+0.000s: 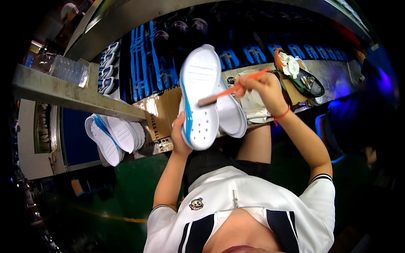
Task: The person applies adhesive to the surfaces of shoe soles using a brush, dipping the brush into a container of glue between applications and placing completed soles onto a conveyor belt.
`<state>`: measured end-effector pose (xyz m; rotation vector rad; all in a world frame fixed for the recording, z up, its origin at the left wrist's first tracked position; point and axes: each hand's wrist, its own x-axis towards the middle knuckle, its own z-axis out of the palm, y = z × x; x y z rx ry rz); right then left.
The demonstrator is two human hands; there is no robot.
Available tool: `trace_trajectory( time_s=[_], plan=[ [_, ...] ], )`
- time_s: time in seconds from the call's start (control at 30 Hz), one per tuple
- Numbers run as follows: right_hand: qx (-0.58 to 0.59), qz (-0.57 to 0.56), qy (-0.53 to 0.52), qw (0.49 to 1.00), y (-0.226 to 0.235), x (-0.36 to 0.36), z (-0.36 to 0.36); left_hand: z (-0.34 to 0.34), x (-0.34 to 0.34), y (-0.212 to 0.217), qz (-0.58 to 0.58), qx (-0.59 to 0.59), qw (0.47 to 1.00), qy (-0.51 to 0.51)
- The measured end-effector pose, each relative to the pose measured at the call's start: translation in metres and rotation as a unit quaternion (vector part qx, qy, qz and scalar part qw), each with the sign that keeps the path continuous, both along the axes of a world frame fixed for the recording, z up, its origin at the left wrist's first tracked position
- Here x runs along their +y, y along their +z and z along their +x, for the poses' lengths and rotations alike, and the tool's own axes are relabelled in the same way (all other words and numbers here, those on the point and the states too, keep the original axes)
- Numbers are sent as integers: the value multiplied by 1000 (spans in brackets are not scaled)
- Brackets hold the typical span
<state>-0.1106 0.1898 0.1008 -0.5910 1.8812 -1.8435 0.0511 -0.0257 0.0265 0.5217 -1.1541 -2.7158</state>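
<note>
My left hand (pixel 180 135) grips the lower left edge of a white shoe sole (pixel 203 80) with a blue side band, its inner face turned up and small holes dotted over the heel end. In my right hand (pixel 265 89) is a brush with an orange-red handle (pixel 230 90); its dark, slightly blurred bristle end lies over the middle of the sole. Whether the bristles touch the surface, I cannot tell. Behind this sole, to its right, a second white sole (pixel 234 116) rests at the bench edge, partly covered by the first.
Several white soles (pixel 126 134) are stacked at the left. Cardboard (pixel 158 110) covers part of the bench. A metal beam (pixel 76 95) crosses the left side near a clear plastic bottle (pixel 69 69). At right lies an orange-and-dark sole (pixel 310 83) holding crumpled white tissue (pixel 290 66). Shoes and blue-lit racks (pixel 145 63) stand behind.
</note>
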Motion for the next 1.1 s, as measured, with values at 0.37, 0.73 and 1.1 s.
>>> trace_trajectory(
  time_s=[0.37, 0.73, 1.1],
  plan=[
    [274, 15, 41, 961, 37, 19, -72, 13, 4, 22, 150, 78, 959, -228],
    [249, -111, -68, 960, 67, 59, -46, -11, -11, 25, 70, 20, 994, -77],
    [167, -145, -214, 951, 23, 139, -7, -301, -48, 279, -182, 429, 820, -332]
  ],
)
